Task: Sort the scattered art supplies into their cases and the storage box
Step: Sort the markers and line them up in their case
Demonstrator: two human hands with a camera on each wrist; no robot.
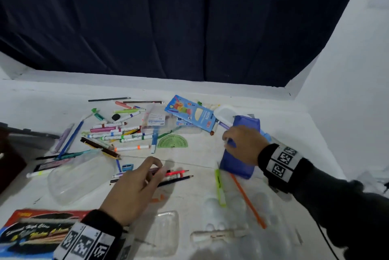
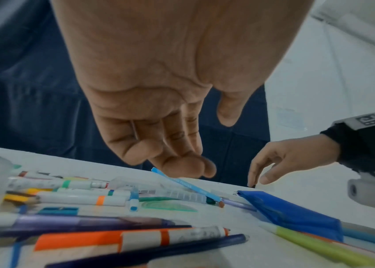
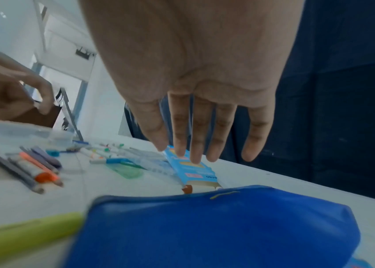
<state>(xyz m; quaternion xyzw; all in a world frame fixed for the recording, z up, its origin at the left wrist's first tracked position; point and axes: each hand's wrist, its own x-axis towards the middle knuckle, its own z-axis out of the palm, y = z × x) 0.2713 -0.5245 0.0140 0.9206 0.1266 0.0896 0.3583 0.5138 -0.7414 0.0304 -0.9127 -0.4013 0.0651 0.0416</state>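
My left hand (image 1: 156, 167) (image 2: 195, 163) hovers with loosely bent fingers just above an orange highlighter (image 1: 174, 173) (image 2: 113, 239) and a dark blue pencil (image 1: 179, 179) at mid-table, holding nothing. My right hand (image 1: 228, 141) (image 3: 195, 156) reaches, fingers straight, over a blue zip pouch (image 1: 240, 165) (image 3: 227, 226); in the left wrist view its fingertips (image 2: 254, 181) point down at the pouch's far end (image 2: 296, 215). A purple pen (image 1: 224, 126) lies by that end. Beyond it leans a light blue pencil box (image 1: 193, 116) (image 3: 193, 172).
A heap of markers (image 1: 122, 133), a green protractor (image 1: 172, 141) and a clear case (image 1: 153, 118) fill the far middle. A clear tub (image 1: 80, 177) and red paint box (image 1: 35, 230) sit near left. A green pen (image 1: 220, 188), orange pencil (image 1: 248, 200) and white palette (image 1: 231, 207) lie near right.
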